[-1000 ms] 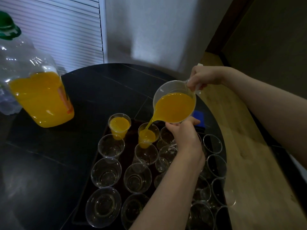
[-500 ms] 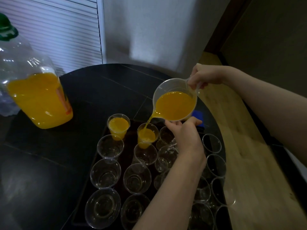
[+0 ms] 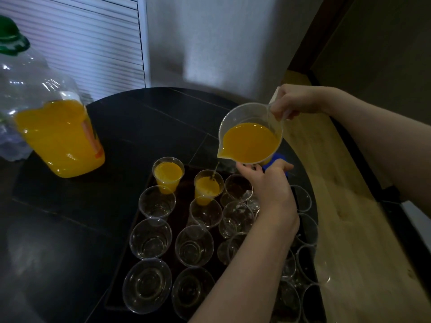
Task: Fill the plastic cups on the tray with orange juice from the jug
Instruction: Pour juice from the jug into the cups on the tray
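Jug [image 3: 250, 136] now levelled, stream thinned out.

big juice bottle [image 3: 58, 136] (green cap) on black table [image 3: 140, 127].

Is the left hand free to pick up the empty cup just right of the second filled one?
Probably not yet: the left hand is propping the jug from beneath, though the empty cup stands uncovered right beside it.

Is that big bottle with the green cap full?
No, about half full: in the big bottle juice fills only the lower part; the upper part is clear.
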